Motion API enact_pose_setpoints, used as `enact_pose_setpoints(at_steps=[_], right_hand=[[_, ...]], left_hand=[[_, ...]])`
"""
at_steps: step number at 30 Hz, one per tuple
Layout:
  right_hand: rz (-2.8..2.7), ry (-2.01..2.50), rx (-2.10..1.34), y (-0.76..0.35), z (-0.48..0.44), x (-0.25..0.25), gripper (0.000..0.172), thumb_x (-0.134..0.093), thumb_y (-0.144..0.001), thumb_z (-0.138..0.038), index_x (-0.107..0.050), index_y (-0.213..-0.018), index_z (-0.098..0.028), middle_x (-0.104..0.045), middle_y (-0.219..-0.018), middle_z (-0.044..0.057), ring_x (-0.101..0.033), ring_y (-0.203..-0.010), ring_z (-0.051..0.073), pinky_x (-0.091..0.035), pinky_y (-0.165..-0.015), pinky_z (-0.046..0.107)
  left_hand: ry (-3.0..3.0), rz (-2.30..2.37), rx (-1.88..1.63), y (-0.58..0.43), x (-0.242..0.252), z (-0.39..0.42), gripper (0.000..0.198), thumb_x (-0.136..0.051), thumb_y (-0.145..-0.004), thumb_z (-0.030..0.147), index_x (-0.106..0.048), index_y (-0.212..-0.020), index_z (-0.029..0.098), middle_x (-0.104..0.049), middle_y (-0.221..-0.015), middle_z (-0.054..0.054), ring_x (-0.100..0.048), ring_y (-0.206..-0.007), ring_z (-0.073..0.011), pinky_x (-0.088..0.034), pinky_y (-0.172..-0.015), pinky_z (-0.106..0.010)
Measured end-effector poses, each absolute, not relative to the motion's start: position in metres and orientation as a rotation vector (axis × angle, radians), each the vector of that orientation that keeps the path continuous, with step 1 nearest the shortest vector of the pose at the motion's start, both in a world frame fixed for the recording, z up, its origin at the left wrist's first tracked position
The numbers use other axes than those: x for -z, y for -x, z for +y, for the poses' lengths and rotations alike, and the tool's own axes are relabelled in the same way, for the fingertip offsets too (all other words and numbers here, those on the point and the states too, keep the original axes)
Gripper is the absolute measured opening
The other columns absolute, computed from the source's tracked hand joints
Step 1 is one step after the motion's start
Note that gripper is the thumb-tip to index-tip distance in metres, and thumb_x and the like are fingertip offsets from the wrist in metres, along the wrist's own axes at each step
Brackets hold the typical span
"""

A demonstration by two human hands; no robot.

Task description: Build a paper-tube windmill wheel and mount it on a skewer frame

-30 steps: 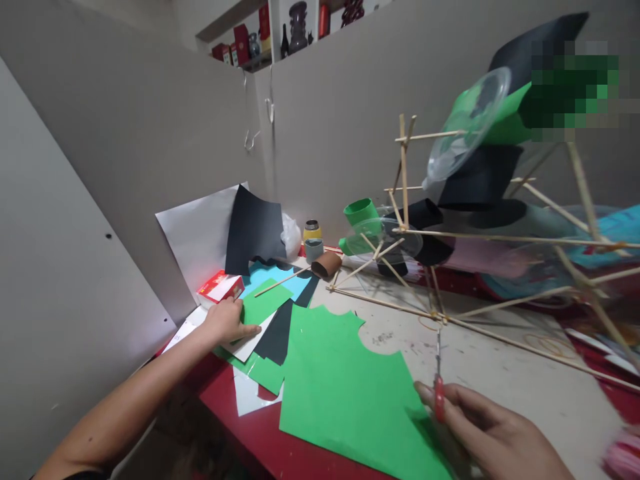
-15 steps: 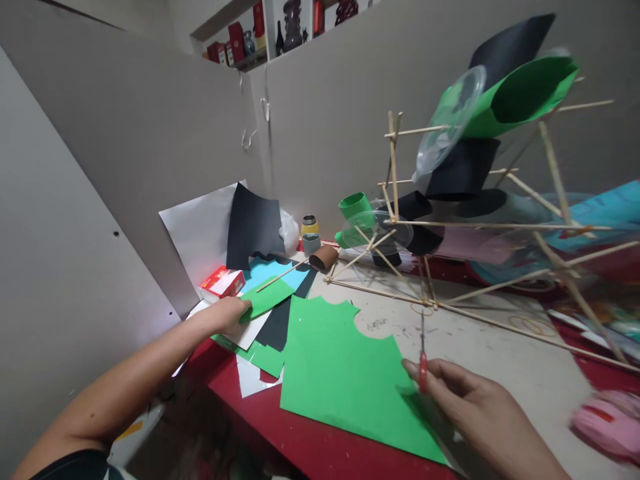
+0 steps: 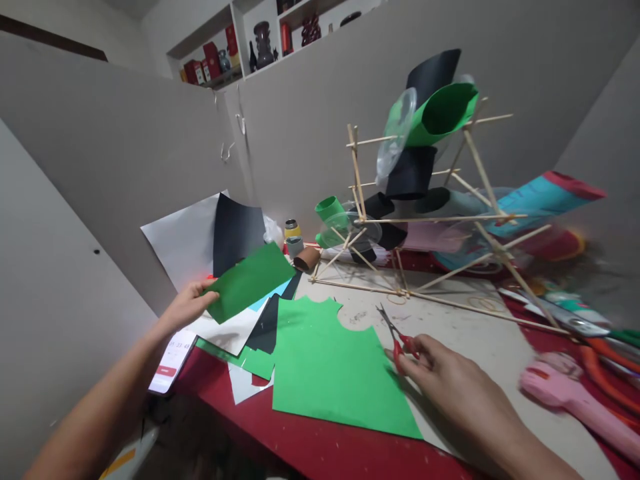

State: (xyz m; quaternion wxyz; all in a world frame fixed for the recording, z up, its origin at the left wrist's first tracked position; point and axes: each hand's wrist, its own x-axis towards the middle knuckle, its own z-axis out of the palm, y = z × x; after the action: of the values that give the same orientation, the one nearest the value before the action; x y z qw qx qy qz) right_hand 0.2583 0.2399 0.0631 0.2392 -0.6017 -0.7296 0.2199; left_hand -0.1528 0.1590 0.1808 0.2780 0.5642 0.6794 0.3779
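A rectangular piece of green paper (image 3: 253, 280) is pinched at its left end by my left hand (image 3: 193, 303), raised above the other sheets. My right hand (image 3: 443, 373) grips a pair of scissors (image 3: 393, 333) by the red handles, blades slightly parted and pointing away from me. Between the hands lies a larger green sheet (image 3: 340, 373), its far edge cut in curves. The scissors are beside that sheet's right edge. Under the raised piece are a white sheet (image 3: 225, 333), black paper (image 3: 263, 327) and more green paper (image 3: 257, 363).
A stick frame (image 3: 440, 218) with plastic discs and paper tubes stands at the back right. A brown paper tube (image 3: 307, 259) is left of it. A phone (image 3: 173, 360) sits at the table's left edge. A pink tool (image 3: 555, 380) and orange-handled pliers (image 3: 605, 373) lie at right.
My left hand has lifted the green piece off the pile, and a thin stick no longer lies across it. The scissors' blades have parted. The view has shifted right, showing the phone.
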Motion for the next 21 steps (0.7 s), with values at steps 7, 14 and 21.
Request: enact_pose_setpoints(at_steps=[7, 14, 21], right_hand=[[-2.124, 1.927, -0.459, -0.267, 0.249, -0.072, 0.030, -0.047, -0.085, -0.052, -0.050, -0.073, -0.024, -0.069, -0.075, 0.009, -0.064, -0.069, 0.027, -0.033, -0.053, 0.030], [-2.063, 2.004, -0.478, -0.283, 0.261, -0.074, 0.026, -0.056, -0.083, -0.041, -0.054, -0.064, -0.022, -0.069, -0.076, 0.011, -0.064, -0.072, 0.027, -0.025, -0.053, 0.030], [-1.969, 1.761, -0.611, -0.290, 0.274, -0.051, 0.015, -0.064, -0.073, -0.027, -0.052, -0.067, -0.022, -0.062, -0.059, -0.001, -0.054, -0.054, 0.016, -0.027, -0.050, 0.025]], left_hand=[[-1.068, 1.285, -1.231, 0.099, -0.168, 0.168, 0.036, -0.080, -0.065, 0.025, -0.072, -0.098, 0.013, -0.074, -0.076, -0.006, -0.067, -0.061, -0.0137, -0.053, -0.060, -0.023], [-0.971, 1.010, -1.108, 0.023, -0.133, 0.196, 0.046, -0.083, -0.066, 0.024, -0.070, -0.108, 0.012, -0.076, -0.087, -0.011, -0.070, -0.065, -0.0181, -0.058, -0.059, -0.027], [-0.879, 0.958, -1.089, -0.031, -0.110, 0.211, 0.045, -0.079, -0.066, 0.022, -0.067, -0.109, 0.015, -0.074, -0.087, -0.008, -0.068, -0.065, -0.0194, -0.058, -0.053, -0.030]])
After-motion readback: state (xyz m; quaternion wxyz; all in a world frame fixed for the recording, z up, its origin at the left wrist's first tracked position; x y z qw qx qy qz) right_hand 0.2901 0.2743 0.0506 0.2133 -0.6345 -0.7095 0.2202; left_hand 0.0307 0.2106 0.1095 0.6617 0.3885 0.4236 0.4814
